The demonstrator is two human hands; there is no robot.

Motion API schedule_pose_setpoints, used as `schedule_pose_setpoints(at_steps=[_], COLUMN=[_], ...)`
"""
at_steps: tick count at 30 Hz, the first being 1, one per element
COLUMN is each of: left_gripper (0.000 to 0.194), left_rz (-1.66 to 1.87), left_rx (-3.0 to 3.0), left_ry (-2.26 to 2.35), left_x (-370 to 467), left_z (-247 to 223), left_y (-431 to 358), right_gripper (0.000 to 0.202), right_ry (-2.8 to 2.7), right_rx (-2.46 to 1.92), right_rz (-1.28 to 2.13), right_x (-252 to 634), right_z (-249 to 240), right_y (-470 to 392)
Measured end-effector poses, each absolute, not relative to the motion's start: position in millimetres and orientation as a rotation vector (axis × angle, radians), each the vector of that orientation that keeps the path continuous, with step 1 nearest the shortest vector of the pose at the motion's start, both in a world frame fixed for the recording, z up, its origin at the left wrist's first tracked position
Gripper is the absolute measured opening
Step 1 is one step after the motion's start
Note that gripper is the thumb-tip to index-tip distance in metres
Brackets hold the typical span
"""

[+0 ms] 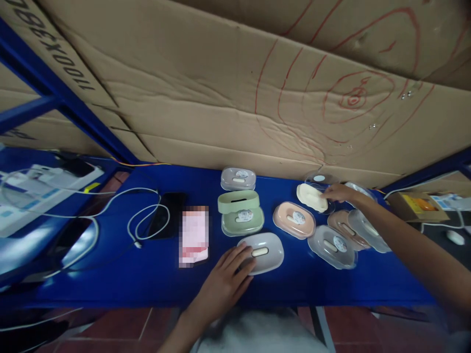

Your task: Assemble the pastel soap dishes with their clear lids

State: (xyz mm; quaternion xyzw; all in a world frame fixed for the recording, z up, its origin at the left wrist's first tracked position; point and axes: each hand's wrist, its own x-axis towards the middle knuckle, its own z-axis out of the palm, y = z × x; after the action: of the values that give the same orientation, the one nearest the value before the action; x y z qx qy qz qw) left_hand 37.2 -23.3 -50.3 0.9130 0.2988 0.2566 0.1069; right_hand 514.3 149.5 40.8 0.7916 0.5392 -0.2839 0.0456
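A light grey oval soap dish (271,252) with a pale slotted centre lies near the table's front edge. My left hand (233,269) grips its left side, fingertips over the rim and thumb along the front. At the back right, my right hand (336,192) is closed on the right end of a cream soap dish (311,197), which lies tilted; its fingertips are partly hidden. Beside that stands a clear plastic cover (319,176). Between the hands sits a peach soap dish (292,220) under a clear, labelled cover.
A green soap dish (243,223), a green band-like piece (238,202) and a mauve dish (238,179) stand left of centre. Grey (333,246) and brown (346,225) dishes crowd below my right forearm. A phone (194,235) and white cable (128,230) lie left. Cardboard (206,98) walls the back.
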Motion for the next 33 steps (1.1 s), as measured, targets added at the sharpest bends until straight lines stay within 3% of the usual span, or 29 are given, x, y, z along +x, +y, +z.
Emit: schedule_pose_setpoints(at_steps=[10, 16, 20, 24, 28, 33], left_gripper=[0.034, 0.033, 0.034, 0.034, 0.036, 0.031], left_rz=[0.725, 0.723, 0.697, 0.701, 0.717, 0.768], left_rx=[2.661, 2.647, 2.637, 2.629, 2.614, 2.36], left_ry=[0.879, 0.875, 0.878, 0.874, 0.871, 0.971], left_x=[38, 39, 38, 39, 38, 30], left_z=[-52, -53, -51, -50, -49, -53], left_y=[-24, -24, -23, -23, -25, -30], right_gripper=[0.043, 0.035, 0.048, 0.066, 0.061, 0.056], right_ry=[1.581, 1.572, 1.517, 1.581, 2.075, 3.047], right_rx=[2.588, 2.612, 2.565, 2.582, 2.678, 1.783], right_rz=[-1.67, -1.883, -1.986, -1.877, -1.438, -0.477], right_x=[483, 465, 449, 433, 406, 352], right_z=[70, 64, 52, 44, 54, 55], right_y=[130, 122, 117, 121, 105, 21])
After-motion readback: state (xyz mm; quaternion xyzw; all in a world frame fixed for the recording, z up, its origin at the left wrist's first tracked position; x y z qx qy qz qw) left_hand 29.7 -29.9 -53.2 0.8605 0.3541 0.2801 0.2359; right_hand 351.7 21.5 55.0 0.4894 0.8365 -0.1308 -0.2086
